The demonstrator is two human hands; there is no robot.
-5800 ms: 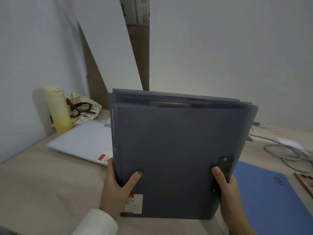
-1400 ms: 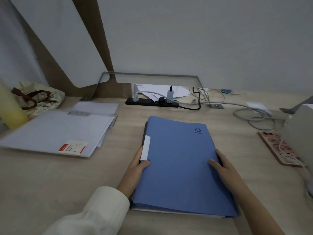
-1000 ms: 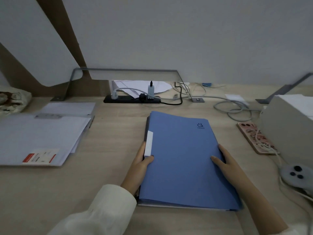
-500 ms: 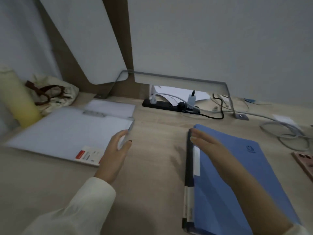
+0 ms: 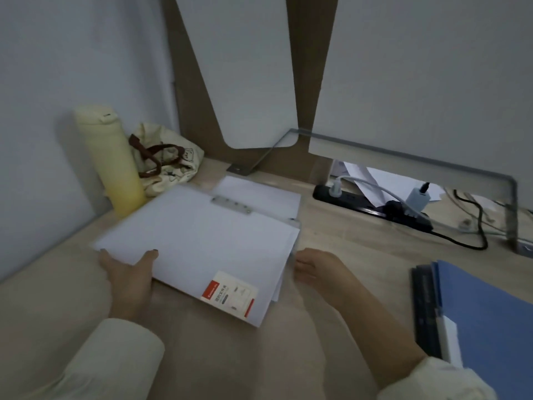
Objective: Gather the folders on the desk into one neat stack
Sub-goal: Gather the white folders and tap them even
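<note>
**Both hands at the white clip folder, blue stack off to the right**

Left of centre on the pale wood-grain desk (image 5: pixel 346 235): a flat white plastic folder (image 5: pixel 202 243) with a metal clip bar along its far edge and a red-and-white label at its near right corner. More white sheets under it, poking out at the far side and along the right edge.

Left hand (image 5: pixel 129 277) clasped on the near left corner of the white plastic folder, thumb lying on top, fingers tucked below. Right hand (image 5: pixel 315 265) at the right edge, fingers curled in toward the layered sheets; touching or gripping, cannot tell through the blur. Cream sleeves on both arms.

Near right, well apart from the white one: a blue card folder (image 5: pixel 487 321) lying on a dark grey folder (image 5: pixel 424 310), only the dark left edge showing.

Far left by the wall: a tall pale yellow bottle (image 5: pixel 111 160), upright, just beside a crumpled cream cloth bag with brown handles (image 5: pixel 164 160). Far right: a black power strip (image 5: pixel 372 204) with plugs and cables.
</note>
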